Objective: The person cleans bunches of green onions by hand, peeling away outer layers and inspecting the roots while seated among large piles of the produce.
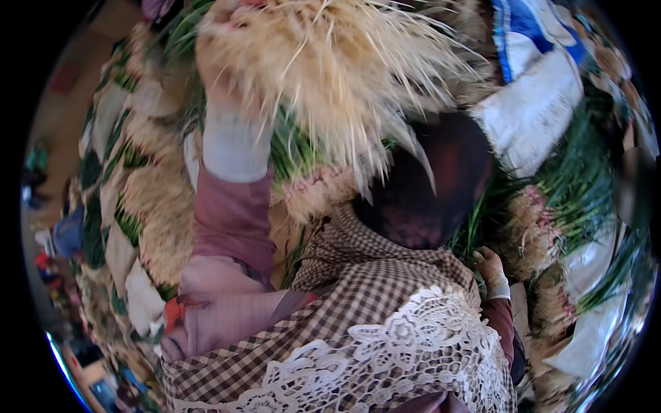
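A large bunch of spring onions (323, 69) with a thick mass of pale, stringy roots fills the top middle. My left hand (219, 45) is wrapped round it, with the arm stretched forward; the roots partly cover the fingers and blur a little. At the right of my checked, lace-edged garment (385, 289), my right hand (491, 268) is low with its fingers curled. What those fingers hold, if anything, is hidden. Between the arms, a tied bundle of spring onions (320, 186) with reddish bases lies partly behind the raised bunch.
More spring onion bundles (162, 199) are stacked along the left, and others (533, 224) lie at the right. A white and blue sack (533, 103) lies at the upper right. A dark rounded form (441, 179) blocks the middle. People (69, 234) appear small at the far left.
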`<action>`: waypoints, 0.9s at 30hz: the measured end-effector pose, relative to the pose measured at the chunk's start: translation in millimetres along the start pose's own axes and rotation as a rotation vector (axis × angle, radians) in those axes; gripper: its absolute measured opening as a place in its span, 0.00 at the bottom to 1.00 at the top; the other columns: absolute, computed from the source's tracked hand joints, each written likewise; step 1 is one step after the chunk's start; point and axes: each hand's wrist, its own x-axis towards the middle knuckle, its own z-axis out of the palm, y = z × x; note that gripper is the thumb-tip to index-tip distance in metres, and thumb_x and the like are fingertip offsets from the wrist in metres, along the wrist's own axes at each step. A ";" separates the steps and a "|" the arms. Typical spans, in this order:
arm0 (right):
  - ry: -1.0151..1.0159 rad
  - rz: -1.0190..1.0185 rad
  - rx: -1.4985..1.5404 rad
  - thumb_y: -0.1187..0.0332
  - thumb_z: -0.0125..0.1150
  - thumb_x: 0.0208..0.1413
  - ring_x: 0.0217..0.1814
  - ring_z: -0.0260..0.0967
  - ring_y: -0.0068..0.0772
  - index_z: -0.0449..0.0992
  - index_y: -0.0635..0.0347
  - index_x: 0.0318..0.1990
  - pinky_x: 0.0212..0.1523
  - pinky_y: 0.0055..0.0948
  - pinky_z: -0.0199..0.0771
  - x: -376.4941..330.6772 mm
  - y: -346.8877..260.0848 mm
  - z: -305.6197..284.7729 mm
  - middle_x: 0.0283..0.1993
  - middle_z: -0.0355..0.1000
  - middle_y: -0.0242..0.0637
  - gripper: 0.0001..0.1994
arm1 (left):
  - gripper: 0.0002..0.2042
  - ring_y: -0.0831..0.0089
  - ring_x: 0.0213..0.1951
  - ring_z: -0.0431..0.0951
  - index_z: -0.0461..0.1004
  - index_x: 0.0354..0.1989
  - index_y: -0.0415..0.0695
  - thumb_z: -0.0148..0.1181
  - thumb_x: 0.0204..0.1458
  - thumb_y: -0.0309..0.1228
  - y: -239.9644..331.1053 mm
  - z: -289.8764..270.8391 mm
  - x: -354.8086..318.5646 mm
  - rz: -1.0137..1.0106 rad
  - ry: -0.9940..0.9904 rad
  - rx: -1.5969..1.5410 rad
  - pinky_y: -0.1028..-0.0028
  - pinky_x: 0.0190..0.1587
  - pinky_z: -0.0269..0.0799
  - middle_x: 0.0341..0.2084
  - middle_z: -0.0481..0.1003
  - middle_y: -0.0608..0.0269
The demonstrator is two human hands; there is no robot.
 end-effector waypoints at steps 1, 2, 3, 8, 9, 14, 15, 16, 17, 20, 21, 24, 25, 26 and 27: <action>-0.018 -0.002 0.030 0.65 0.49 0.49 0.32 0.64 0.33 0.68 0.65 0.34 0.34 0.27 0.62 -2.1 -3.9 1.7 0.30 0.68 0.41 0.11 | 0.10 0.76 0.23 0.70 0.68 0.34 0.39 0.49 0.44 0.30 15.5 -16.6 -4.6 0.020 0.069 0.052 0.78 0.28 0.69 0.27 0.71 0.59; -0.034 0.035 0.087 0.66 0.49 0.48 0.35 0.65 0.35 0.68 0.65 0.35 0.37 0.28 0.62 2.7 8.8 8.9 0.32 0.69 0.42 0.12 | 0.10 0.76 0.22 0.70 0.68 0.34 0.39 0.49 0.44 0.30 30.8 -31.7 -12.8 0.038 0.142 0.114 0.78 0.27 0.69 0.27 0.71 0.59; -0.045 0.071 0.144 0.66 0.50 0.46 0.38 0.65 0.38 0.68 0.66 0.37 0.41 0.28 0.62 10.5 23.8 16.7 0.35 0.69 0.43 0.13 | 0.09 0.77 0.22 0.70 0.68 0.33 0.39 0.49 0.44 0.30 43.1 -48.1 -24.2 0.059 0.231 0.192 0.79 0.27 0.69 0.26 0.71 0.59; -0.084 0.146 0.171 0.67 0.49 0.47 0.42 0.65 0.37 0.67 0.68 0.42 0.43 0.26 0.62 10.2 26.5 21.3 0.39 0.68 0.46 0.16 | 0.14 0.69 0.30 0.74 0.66 0.39 0.33 0.46 0.44 0.28 32.6 -103.4 -94.3 -0.061 0.550 0.504 0.73 0.33 0.73 0.30 0.71 0.47; -0.081 0.157 0.192 0.67 0.49 0.47 0.42 0.65 0.36 0.67 0.68 0.42 0.43 0.26 0.62 8.4 23.3 19.1 0.40 0.68 0.46 0.16 | 0.15 0.66 0.33 0.74 0.65 0.40 0.32 0.45 0.44 0.28 19.7 -122.6 -108.0 -0.107 0.484 0.365 0.71 0.37 0.73 0.32 0.71 0.45; -0.151 0.237 0.063 0.68 0.48 0.49 0.38 0.66 0.31 0.63 0.72 0.45 0.40 0.23 0.64 -0.5 -22.9 13.9 0.39 0.68 0.43 0.18 | 0.13 0.67 0.28 0.74 0.67 0.40 0.38 0.45 0.47 0.30 -74.6 -172.8 -171.9 -0.511 1.210 0.543 0.74 0.37 0.70 0.28 0.72 0.54; -0.142 0.247 0.112 0.68 0.48 0.49 0.39 0.66 0.31 0.63 0.72 0.45 0.40 0.23 0.64 -1.0 -28.2 16.1 0.39 0.68 0.43 0.18 | 0.10 0.67 0.24 0.72 0.68 0.36 0.38 0.48 0.46 0.30 -102.8 -183.6 -183.9 -0.283 1.198 0.410 0.69 0.35 0.71 0.25 0.71 0.54; -0.135 0.255 0.156 0.68 0.48 0.49 0.39 0.66 0.30 0.63 0.72 0.45 0.40 0.23 0.64 -1.9 -31.6 17.2 0.39 0.68 0.43 0.18 | 0.09 0.66 0.23 0.72 0.67 0.34 0.37 0.50 0.46 0.29 -118.8 -199.1 -192.0 -0.225 1.241 0.122 0.66 0.32 0.72 0.24 0.71 0.54; -0.133 0.256 0.197 0.68 0.49 0.49 0.39 0.66 0.29 0.63 0.72 0.45 0.40 0.23 0.64 -1.3 -32.4 17.9 0.39 0.68 0.43 0.18 | 0.09 0.66 0.23 0.72 0.66 0.33 0.37 0.50 0.46 0.29 -125.1 -222.6 -202.0 -0.240 1.177 0.015 0.66 0.31 0.72 0.23 0.71 0.54; -0.064 0.229 0.231 0.67 0.49 0.49 0.40 0.65 0.32 0.63 0.72 0.45 0.41 0.24 0.64 -1.4 1.8 26.3 0.40 0.68 0.43 0.18 | 0.08 0.67 0.19 0.70 0.65 0.30 0.38 0.50 0.47 0.30 -126.1 -218.5 -194.7 -0.227 1.102 -0.140 0.66 0.27 0.72 0.16 0.69 0.58; -0.066 0.204 0.207 0.67 0.49 0.49 0.40 0.65 0.32 0.63 0.72 0.45 0.42 0.24 0.64 1.9 9.2 27.7 0.40 0.68 0.43 0.18 | 0.08 0.67 0.19 0.70 0.65 0.30 0.38 0.50 0.47 0.31 -123.1 -218.2 -198.2 -0.261 1.100 -0.116 0.66 0.27 0.72 0.16 0.69 0.57; -0.099 0.227 0.290 0.68 0.48 0.49 0.42 0.65 0.33 0.62 0.73 0.46 0.43 0.25 0.63 19.7 52.0 38.0 0.42 0.67 0.44 0.18 | 0.13 0.63 0.28 0.72 0.64 0.37 0.37 0.51 0.47 0.33 -108.0 -233.7 -217.7 -0.473 1.085 0.037 0.66 0.36 0.70 0.24 0.70 0.50; -0.097 0.224 0.384 0.68 0.48 0.49 0.42 0.65 0.33 0.62 0.73 0.46 0.43 0.24 0.63 23.0 61.8 43.1 0.42 0.67 0.44 0.18 | 0.15 0.62 0.32 0.70 0.63 0.39 0.37 0.52 0.46 0.34 -107.8 -236.6 -223.2 -0.524 1.195 0.172 0.66 0.39 0.68 0.28 0.69 0.48; -0.094 0.222 0.478 0.69 0.48 0.49 0.42 0.65 0.33 0.62 0.73 0.46 0.43 0.24 0.63 23.3 59.1 45.6 0.43 0.67 0.44 0.18 | 0.18 0.60 0.36 0.69 0.62 0.42 0.36 0.53 0.46 0.34 -106.6 -229.6 -224.1 -0.575 1.299 0.310 0.66 0.42 0.66 0.33 0.68 0.47; -0.089 0.219 0.572 0.69 0.48 0.49 0.42 0.64 0.33 0.62 0.73 0.46 0.43 0.24 0.63 22.6 57.0 46.3 0.43 0.66 0.44 0.18 | 0.21 0.58 0.40 0.68 0.60 0.45 0.36 0.53 0.45 0.34 -106.0 -225.7 -225.7 -0.623 1.400 0.452 0.66 0.44 0.64 0.37 0.66 0.45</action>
